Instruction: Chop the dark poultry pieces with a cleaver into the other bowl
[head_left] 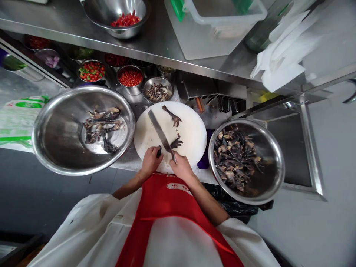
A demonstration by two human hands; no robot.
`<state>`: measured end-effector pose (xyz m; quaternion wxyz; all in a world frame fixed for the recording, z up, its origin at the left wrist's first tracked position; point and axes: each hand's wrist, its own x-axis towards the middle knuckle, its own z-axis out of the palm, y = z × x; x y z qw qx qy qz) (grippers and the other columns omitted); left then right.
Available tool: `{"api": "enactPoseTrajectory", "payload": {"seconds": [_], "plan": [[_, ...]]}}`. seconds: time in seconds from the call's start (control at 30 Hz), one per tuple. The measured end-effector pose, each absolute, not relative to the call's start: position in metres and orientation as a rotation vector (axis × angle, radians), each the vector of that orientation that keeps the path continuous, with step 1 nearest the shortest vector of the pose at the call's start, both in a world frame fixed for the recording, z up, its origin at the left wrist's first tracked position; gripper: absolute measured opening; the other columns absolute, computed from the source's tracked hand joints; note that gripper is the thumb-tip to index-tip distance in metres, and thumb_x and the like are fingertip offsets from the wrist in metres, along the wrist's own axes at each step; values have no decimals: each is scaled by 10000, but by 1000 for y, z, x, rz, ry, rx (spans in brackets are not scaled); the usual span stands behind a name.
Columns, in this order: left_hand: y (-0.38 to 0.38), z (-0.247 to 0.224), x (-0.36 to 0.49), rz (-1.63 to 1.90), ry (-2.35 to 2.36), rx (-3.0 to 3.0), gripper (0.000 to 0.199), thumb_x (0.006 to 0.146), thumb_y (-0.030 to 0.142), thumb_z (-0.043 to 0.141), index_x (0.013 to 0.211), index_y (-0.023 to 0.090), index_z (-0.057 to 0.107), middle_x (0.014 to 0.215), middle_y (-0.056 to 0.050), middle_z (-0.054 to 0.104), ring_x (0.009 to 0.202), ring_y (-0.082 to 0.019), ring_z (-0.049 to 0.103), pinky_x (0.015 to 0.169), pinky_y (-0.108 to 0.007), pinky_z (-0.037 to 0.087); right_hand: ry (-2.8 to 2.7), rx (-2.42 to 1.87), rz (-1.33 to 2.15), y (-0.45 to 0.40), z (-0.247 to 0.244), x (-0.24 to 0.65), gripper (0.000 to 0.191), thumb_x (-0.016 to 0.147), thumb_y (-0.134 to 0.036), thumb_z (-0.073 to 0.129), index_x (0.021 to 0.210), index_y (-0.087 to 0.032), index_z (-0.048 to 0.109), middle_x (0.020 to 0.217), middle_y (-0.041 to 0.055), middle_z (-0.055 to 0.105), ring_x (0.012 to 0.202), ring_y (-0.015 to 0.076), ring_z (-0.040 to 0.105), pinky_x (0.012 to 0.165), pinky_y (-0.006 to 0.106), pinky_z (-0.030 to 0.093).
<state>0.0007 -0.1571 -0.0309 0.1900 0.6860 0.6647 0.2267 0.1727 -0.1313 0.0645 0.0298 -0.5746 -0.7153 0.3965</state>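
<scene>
My right hand [181, 165] is closed round the handle of a long-bladed kitchen knife [159, 129]. Its blade points up and left across a round white cutting board [193, 128]. At the near left of the board, my left hand [151, 159] is closed on a dark chicken foot piece [159, 151]. Just right of the blade lies a cut black chicken foot [177, 142], with small scraps beside it. Further back on the board rests a longer chicken foot [172, 115] with part of its leg.
A steel bowl [55, 148] at left holds several chicken foot pieces. Another steel bowl [274, 174] at right is heaped with dark feet. Behind the board stand bowls of chopped chillies [130, 78] and a knife rack [198, 89]. A steel shelf [164, 46] overhangs the back; a sink [314, 155] lies right.
</scene>
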Motion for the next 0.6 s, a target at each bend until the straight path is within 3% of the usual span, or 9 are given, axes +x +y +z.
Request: {"api": "enactPoseTrajectory", "payload": {"seconds": [0.13,0.23,0.4,0.5,0.6], "plan": [[-124,-15,-2,305,1871,2006,507,781,134,555,1281,206,517,1017,-120,598,889,-269,607,734,-369,500,-1829,-1863,1137,-149,66,212,318,864,-303,436,1110,-189,602,778,31,688,735,188,635,679,240,437],[-90,-3,6,301,1824,1980,490,815,139,504,1299,219,506,1044,-115,579,788,-231,627,690,-345,494,-1642,-1974,1125,-165,58,239,328,850,-342,438,1072,-175,612,690,26,665,671,195,626,635,250,442],[-68,4,50,129,1653,2081,340,850,398,549,1135,215,586,1110,-126,556,843,-256,642,691,-355,497,-1512,-2028,1119,-192,36,261,341,838,-383,426,1033,-170,607,716,37,674,640,204,599,624,275,442],[-65,0,59,36,1582,2065,250,779,332,622,988,197,596,1029,-110,590,864,-268,637,704,-367,498,-1476,-2010,1161,-204,25,261,335,836,-380,413,1012,-176,612,810,53,696,705,212,613,657,280,447],[-47,3,41,161,1506,1840,125,737,247,634,828,195,566,821,-45,604,733,-204,623,662,-325,496,-1440,-2017,1228,-207,18,256,353,839,-384,398,1023,-177,616,771,45,685,655,208,596,634,283,442]]}}
